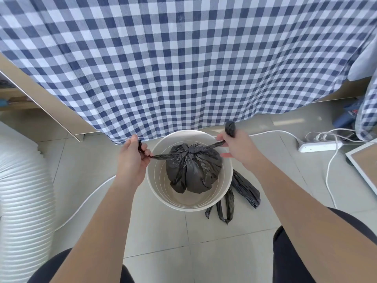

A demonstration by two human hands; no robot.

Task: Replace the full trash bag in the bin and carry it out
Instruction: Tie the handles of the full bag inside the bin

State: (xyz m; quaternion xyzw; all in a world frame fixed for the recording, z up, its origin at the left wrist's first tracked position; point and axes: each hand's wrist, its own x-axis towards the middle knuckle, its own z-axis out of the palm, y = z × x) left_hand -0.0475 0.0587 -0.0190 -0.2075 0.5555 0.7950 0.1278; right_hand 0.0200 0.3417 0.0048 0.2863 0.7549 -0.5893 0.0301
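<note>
From the head camera, a round white bin (189,199) stands on the tiled floor (163,237), just in front of a hanging blue-and-white checked cloth (183,58). The full black trash bag (193,172) sits inside the bin, its neck gathered into a knot at the top centre, with two twisted strands running out to either side. The left hand (132,160) pinches the left strand between thumb and curled fingers, over the bin's left rim. The right hand (236,148) is closed round the right strand, above the far right rim, and the strand's loose end sticks up out of the fist. Both strands look taut.

A second black bag (245,187), flat and empty, lies on the floor touching the bin's near right side. Left of the bin is a white ribbed hose (22,190). Far right, a white power strip (318,146) lies on the floor with a white cable (330,166) running toward the near side.
</note>
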